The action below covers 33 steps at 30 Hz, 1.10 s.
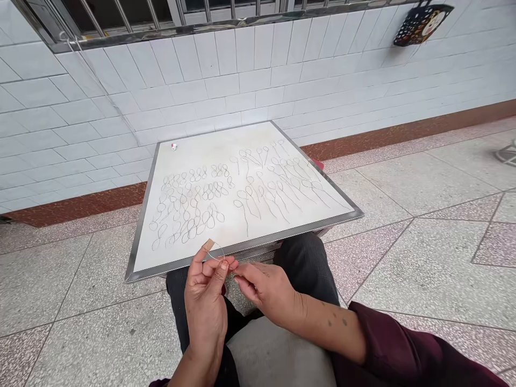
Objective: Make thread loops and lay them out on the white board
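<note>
Tabletop (209,145), from centre: bare strip, 11 o'clock. Obstacles: figure-eight wire loops (197,203), 9 o'clock; tailed wire loops (269,188), 3; tiled wall (250,88), 12.

You are facing a white tiled wall (226,91), with a window (107,11) running along its upper part behind metal bars (122,15). A dark basket (423,24) with holes is hanging at the upper right, and a pale cord (108,97) is trailing down the tiles on the left. A reddish-brown strip (403,131) is lining the wall's foot. Your white, grey-edged bench (213,145) is standing near it. Around you, a speckled floor (435,269) is showing grey and pinkish panels, and soft light is falling evenly.
</note>
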Available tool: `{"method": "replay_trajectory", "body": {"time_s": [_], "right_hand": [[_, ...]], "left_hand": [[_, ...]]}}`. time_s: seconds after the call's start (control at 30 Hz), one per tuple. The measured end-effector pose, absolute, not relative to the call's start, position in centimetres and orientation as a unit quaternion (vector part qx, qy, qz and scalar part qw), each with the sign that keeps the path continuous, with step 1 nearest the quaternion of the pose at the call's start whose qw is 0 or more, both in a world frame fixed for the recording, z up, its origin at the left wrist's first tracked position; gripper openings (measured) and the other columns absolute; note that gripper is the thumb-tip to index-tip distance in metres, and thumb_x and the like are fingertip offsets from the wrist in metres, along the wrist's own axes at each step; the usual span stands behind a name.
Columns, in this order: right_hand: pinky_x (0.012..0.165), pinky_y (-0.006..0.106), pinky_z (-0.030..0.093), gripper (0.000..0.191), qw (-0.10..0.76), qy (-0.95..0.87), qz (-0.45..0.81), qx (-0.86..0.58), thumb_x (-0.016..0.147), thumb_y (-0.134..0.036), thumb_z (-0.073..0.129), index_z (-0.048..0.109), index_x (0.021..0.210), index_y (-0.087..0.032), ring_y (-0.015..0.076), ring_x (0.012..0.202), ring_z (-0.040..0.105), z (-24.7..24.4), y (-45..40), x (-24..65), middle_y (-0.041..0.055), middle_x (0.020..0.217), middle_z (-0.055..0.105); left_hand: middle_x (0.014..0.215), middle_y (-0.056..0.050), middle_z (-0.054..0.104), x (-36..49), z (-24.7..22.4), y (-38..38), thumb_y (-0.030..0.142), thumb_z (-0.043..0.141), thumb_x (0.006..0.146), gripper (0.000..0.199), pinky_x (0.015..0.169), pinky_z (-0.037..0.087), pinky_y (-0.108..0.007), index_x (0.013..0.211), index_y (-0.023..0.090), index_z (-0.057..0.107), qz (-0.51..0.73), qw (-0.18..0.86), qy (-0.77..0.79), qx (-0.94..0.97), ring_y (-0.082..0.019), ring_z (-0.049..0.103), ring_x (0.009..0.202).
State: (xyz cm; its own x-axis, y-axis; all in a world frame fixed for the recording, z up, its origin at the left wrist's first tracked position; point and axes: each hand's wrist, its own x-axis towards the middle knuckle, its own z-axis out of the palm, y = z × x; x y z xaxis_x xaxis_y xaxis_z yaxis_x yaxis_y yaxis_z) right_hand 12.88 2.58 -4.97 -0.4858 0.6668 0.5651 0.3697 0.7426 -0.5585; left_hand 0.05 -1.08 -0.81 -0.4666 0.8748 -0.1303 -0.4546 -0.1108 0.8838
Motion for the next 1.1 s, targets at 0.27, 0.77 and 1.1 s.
{"method": "replay_trajectory", "body": {"time_s": [0.27, 0.77, 1.1], "right_hand": [[0.056, 0.025, 0.041, 0.019, 0.391, -0.851, 0.211, -0.28, 0.103, -0.025, 0.041, 0.055, 0.09, -0.021, 0.0148, 0.06, 0.057, -4.7, 2.5, 13.1, 0.001, 0.071, 0.064], [0.061, 0.023, 0.04, 0.018, 0.297, -0.758, 0.499, -0.295, 0.1, -0.021, 0.046, 0.052, 0.083, -0.022, 0.0119, 0.061, 0.052, -4.0, 1.8, 13.4, -0.0036, 0.068, 0.057], [0.064, 0.024, 0.041, 0.014, 0.35, -0.72, 0.519, -0.3, 0.097, -0.021, 0.051, 0.055, 0.084, -0.022, 0.0116, 0.063, 0.054, -3.6, 2.4, 12.7, -0.0039, 0.069, 0.059]], "left_hand": [[0.071, 0.004, 0.068, 0.0, -0.5, -0.9, 0.015, 0.085, 0.071, 0.057, 0.079, 0.058, -0.029, 0.124, 0.024, 0.066, 0.762, 0.449, 0.427, 0.189, -0.013, 0.068, 0.076], [0.07, 0.004, 0.067, -1.0, 0.0, -0.8, 0.015, 0.086, 0.069, 0.054, 0.076, 0.058, -0.027, 0.12, 0.022, 0.068, 0.777, 0.426, 0.426, 0.182, -0.012, 0.066, 0.071], [0.07, 0.005, 0.068, -0.4, 0.2, -1.2, 0.023, 0.086, 0.072, 0.062, 0.08, 0.058, -0.03, 0.13, 0.024, 0.063, 0.743, 0.419, 0.485, 0.192, -0.016, 0.071, 0.084]]}}
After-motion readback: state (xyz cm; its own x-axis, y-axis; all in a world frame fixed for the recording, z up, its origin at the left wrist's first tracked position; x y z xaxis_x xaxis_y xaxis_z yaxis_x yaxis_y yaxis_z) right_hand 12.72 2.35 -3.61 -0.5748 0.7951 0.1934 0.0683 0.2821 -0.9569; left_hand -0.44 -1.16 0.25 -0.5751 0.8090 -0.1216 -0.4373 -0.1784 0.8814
